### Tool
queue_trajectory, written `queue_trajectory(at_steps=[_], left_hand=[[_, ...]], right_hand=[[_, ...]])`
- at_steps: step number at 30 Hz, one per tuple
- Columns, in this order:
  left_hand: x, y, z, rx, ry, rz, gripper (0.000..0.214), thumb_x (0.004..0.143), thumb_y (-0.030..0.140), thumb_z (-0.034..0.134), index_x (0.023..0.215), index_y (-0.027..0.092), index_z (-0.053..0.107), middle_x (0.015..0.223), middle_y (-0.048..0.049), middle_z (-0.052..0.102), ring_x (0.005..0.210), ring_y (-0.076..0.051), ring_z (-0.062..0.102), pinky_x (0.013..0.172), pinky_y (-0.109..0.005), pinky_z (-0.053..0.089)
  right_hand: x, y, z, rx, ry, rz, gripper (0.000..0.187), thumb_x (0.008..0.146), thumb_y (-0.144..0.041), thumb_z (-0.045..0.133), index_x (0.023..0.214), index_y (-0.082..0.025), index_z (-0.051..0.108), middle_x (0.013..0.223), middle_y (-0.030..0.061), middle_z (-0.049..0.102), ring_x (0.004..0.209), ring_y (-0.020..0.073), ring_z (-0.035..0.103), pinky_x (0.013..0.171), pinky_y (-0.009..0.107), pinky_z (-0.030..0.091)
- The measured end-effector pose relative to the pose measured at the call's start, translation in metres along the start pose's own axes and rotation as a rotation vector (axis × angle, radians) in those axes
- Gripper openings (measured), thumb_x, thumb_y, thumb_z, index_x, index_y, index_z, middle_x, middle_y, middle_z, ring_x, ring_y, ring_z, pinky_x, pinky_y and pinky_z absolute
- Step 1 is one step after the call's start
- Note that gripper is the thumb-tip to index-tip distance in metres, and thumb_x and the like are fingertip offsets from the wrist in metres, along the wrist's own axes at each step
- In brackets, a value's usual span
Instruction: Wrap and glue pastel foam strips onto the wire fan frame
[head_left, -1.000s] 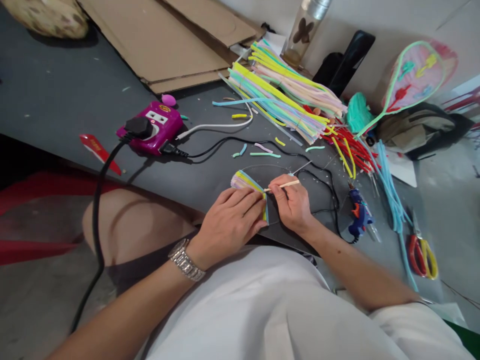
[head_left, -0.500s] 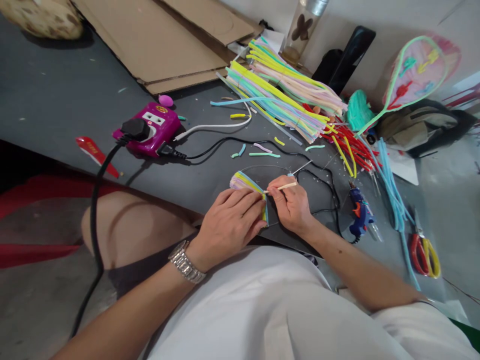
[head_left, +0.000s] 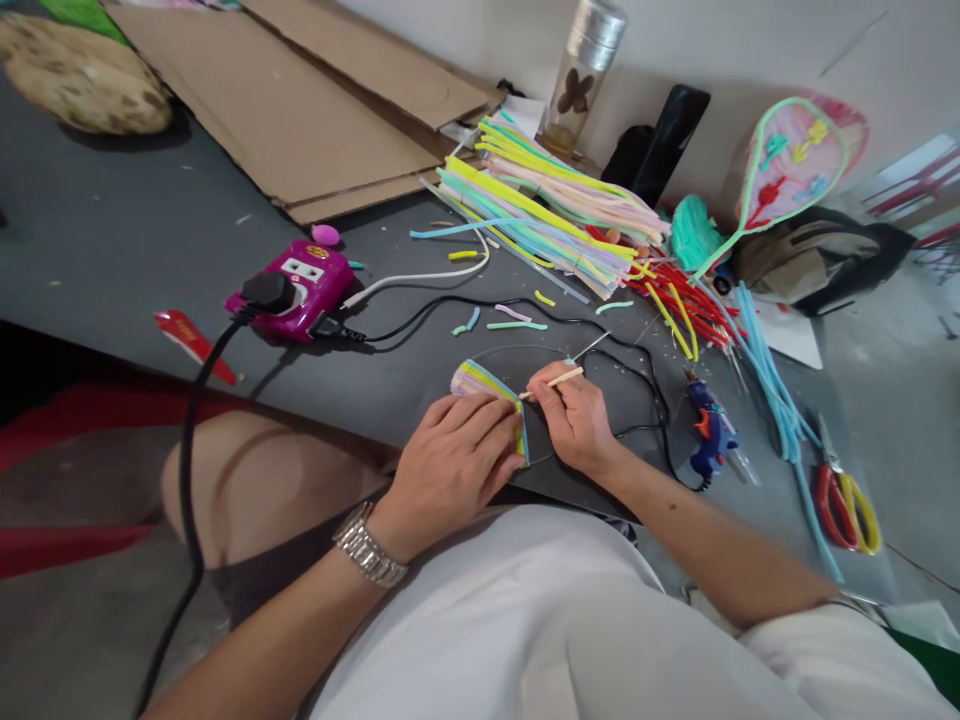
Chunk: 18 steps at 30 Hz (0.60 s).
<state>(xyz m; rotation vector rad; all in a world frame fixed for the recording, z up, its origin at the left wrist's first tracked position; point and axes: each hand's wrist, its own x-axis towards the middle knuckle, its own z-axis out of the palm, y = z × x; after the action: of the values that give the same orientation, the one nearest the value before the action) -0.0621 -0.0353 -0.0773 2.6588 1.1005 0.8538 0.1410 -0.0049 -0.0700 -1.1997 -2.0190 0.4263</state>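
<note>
My left hand (head_left: 457,450), with a metal watch at its wrist, is laid over a striped panel of pipe cleaners (head_left: 480,380) in lilac, yellow and blue. The fingers are bent together over the panel and hide much of it; the thumb is at its right edge. A thin wire hoop (head_left: 517,348) curves out around the panel. Between thumb and fingers my right hand (head_left: 577,425) pinches a short cream stick (head_left: 564,377), its tip at the panel's upper right corner. Beyond those fingers a thin pale rod (head_left: 596,343) sticks out; its other end is hidden.
Bundled pipe cleaners (head_left: 540,220) lie at the back beside cardboard sheets (head_left: 300,110). To the right are a glue gun (head_left: 709,430), blue pipe cleaners (head_left: 772,380) and scissors (head_left: 844,500). Cords run from a purple power socket (head_left: 300,285). A red knife (head_left: 195,345) lies near the edge.
The view has shifted slightly, so the table things appear a little lower and further left. Both hands keep their hold; the cream stick's tip stays at the panel's corner.
</note>
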Motion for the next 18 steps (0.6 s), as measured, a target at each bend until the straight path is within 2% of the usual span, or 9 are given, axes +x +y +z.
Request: queue_trajectory(at_steps=[13, 18], left_hand=[[-0.0008, -0.0015, 0.001, 0.003, -0.004, 0.02, 0.029, 0.101, 0.031, 0.056, 0.124, 0.015, 0.064, 0.126, -0.0112, 0.071, 0.115, -0.027, 0.062, 0.097, -0.042, 0.042], [-0.0008, -0.0004, 0.0, 0.026, -0.008, 0.028, 0.029, 0.099, 0.03, 0.058, 0.123, 0.015, 0.065, 0.127, -0.012, 0.071, 0.116, -0.027, 0.063, 0.097, -0.042, 0.043]], right_hand=[[0.0011, 0.0028, 0.0041, -0.08, -0.008, -0.195, 0.023, 0.106, -0.021, 0.04, 0.089, -0.021, 0.056, 0.082, 0.0044, 0.068, 0.079, 0.0182, 0.059, 0.077, 0.034, 0.044], [0.0024, 0.0023, 0.0043, -0.1, -0.024, -0.203, 0.026, 0.106, -0.023, 0.039, 0.087, -0.021, 0.056, 0.081, 0.0041, 0.067, 0.077, 0.0182, 0.059, 0.076, 0.034, 0.041]])
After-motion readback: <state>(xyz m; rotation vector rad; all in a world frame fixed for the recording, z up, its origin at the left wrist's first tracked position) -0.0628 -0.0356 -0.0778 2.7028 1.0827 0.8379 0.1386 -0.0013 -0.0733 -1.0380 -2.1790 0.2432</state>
